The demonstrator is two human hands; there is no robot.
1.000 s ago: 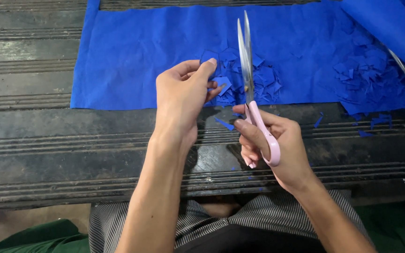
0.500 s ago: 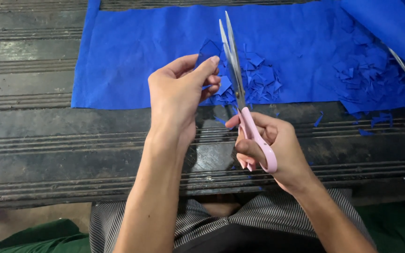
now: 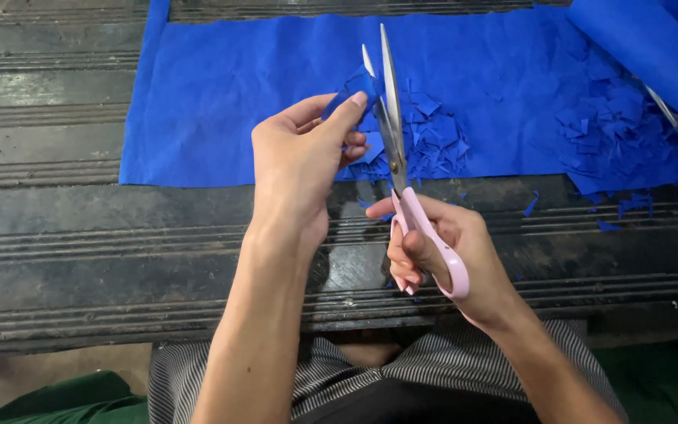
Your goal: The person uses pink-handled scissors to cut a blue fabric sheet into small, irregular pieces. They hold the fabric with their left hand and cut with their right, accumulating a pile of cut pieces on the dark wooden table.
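Over one blue sheet (image 3: 245, 86), two hands: left hand (image 3: 300, 169) pinches one scrap (image 3: 352, 85), right hand (image 3: 445, 255) one scissors (image 3: 392, 133).

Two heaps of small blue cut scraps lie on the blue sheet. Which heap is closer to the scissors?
The heap of small blue cut scraps just right of the pink-handled scissors, mid-sheet. The other scrap heap lies far right, beside the rolled blue material.

Blue cloth sheet (image 3: 237, 94) on dark grooved bench (image 3: 119, 251) — scrap piles (image 3: 614, 129) scattered.
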